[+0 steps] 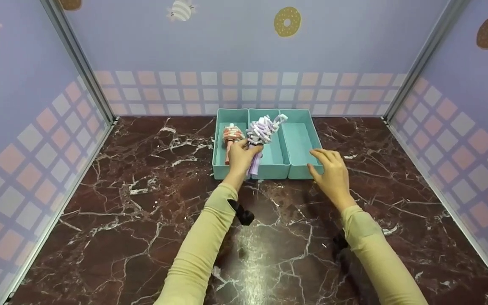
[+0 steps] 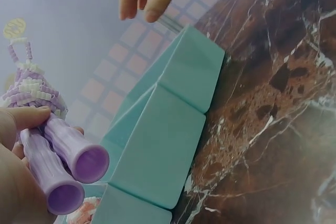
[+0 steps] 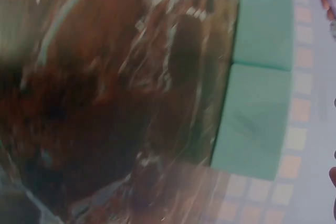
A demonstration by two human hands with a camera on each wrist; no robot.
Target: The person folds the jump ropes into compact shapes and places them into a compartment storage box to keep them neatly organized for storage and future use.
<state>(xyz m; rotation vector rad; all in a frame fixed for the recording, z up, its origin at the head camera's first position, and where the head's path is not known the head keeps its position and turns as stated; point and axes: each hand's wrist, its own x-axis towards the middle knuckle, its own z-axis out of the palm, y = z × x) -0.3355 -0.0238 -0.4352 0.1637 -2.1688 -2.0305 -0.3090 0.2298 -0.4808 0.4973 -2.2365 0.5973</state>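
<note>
My left hand [image 1: 240,157] grips a bundled purple and white beaded jump rope [image 1: 262,129] near the top of its two purple handles. In the left wrist view, the hollow handle ends [image 2: 90,164] point toward the camera, with the thumb lying across them. The bundle is over the middle compartment of a teal storage box [image 1: 267,171]. A red and white beaded jump rope [image 1: 232,133] lies in the left compartment, partly behind my left hand. Nothing is in my right hand [image 1: 332,174], whose fingers spread apart at the front right corner of the box.
The right compartment [image 1: 300,142] has a bare floor. Behind the box stands a lilac wall [image 1: 244,51] with a checked band, and side walls flank the dark marbled table [image 1: 151,220]. A black strap end [image 1: 244,215] hangs from my left wrist.
</note>
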